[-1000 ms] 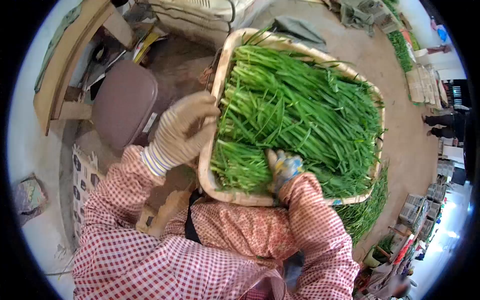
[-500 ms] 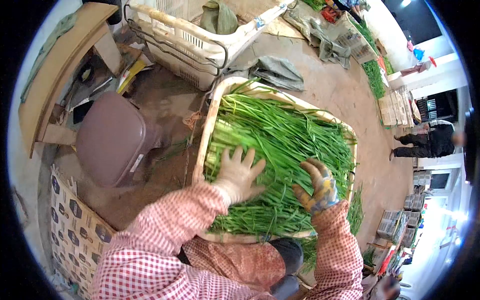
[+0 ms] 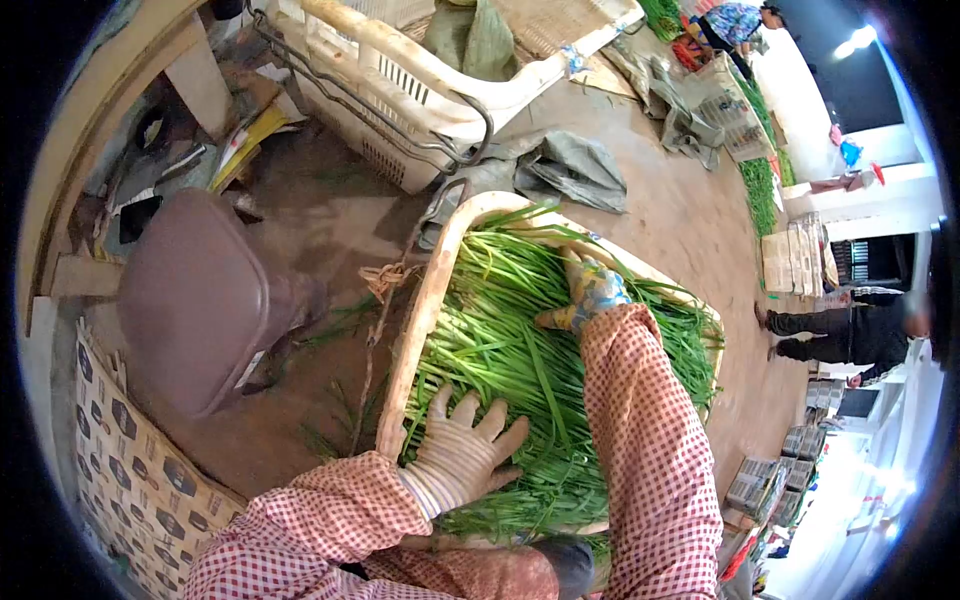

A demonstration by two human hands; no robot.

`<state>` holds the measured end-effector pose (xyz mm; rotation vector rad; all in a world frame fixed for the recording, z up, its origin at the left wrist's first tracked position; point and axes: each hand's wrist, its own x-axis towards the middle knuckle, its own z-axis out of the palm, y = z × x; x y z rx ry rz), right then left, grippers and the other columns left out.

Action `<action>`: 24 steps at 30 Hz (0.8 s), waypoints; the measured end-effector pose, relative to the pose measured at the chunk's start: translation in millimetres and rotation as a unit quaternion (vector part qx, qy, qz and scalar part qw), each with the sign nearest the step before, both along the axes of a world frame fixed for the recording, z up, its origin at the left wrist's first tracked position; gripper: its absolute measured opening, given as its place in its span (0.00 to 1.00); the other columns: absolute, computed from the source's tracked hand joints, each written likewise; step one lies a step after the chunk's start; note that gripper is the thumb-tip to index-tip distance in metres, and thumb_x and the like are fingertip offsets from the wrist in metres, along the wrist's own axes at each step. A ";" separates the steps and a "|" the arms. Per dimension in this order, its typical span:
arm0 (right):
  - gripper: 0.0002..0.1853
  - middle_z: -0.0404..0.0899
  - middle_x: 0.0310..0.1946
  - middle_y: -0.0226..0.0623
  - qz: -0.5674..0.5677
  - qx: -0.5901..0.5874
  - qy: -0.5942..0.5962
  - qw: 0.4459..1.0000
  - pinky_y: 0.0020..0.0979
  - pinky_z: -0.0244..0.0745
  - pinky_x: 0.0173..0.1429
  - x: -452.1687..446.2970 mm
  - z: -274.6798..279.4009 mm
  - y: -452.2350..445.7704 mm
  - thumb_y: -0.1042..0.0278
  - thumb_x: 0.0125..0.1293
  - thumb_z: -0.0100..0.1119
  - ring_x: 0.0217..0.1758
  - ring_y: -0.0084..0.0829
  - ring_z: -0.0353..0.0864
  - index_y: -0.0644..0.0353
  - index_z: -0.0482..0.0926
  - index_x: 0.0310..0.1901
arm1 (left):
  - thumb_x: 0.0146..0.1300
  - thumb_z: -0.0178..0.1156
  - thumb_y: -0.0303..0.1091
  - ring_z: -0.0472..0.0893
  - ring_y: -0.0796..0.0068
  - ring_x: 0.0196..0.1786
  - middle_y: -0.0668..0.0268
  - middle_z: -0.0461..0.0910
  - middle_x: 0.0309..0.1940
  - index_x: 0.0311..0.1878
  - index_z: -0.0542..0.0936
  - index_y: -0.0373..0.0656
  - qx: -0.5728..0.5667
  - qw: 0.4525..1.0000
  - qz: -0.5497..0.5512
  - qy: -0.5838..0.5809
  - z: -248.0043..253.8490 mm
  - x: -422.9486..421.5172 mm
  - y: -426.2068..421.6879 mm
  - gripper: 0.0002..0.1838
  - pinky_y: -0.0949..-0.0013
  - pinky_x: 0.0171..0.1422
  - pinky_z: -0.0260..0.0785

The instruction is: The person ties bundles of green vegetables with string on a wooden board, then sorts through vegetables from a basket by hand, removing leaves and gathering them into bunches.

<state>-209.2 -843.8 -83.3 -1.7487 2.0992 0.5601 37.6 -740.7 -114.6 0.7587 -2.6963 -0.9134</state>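
Observation:
A pale plastic crate (image 3: pixel 425 325) full of long green stalks (image 3: pixel 530 350) stands in front of me. My left hand (image 3: pixel 465 450), in a cream striped glove, lies with fingers spread on the stalks near the crate's lower left corner. At the crate's far side, my right hand (image 3: pixel 588 292), in a blue and yellow patterned glove, rests on the stalks with thumb and fingers apart. Neither hand shows anything gripped. The stalks' pale ends point toward the left wall.
A brown seat (image 3: pixel 195 300) stands at left beside a wooden table (image 3: pixel 95 120). Beyond the crate are a grey cloth (image 3: pixel 570 170) and a large white basket (image 3: pixel 400 95). A person in dark clothes (image 3: pixel 850 335) stands at right; another person (image 3: pixel 735 25) is farther back.
My left hand has moved from the crate's rim onto the stalks. My right hand has gone from the near side to the far side. The view has shifted, showing more of the white basket.

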 end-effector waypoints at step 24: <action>0.36 0.67 0.60 0.47 0.114 -0.035 0.045 0.992 0.50 0.56 0.70 24.9 6.1 19.3 0.45 0.46 0.69 0.68 0.51 0.61 0.49 0.73 0.58 | 0.52 0.60 0.62 0.68 0.53 0.57 0.61 0.73 0.53 0.57 0.76 0.58 -0.011 1.000 0.014 0.000 -1.4 -2.9 3.5 0.31 0.34 0.64 0.52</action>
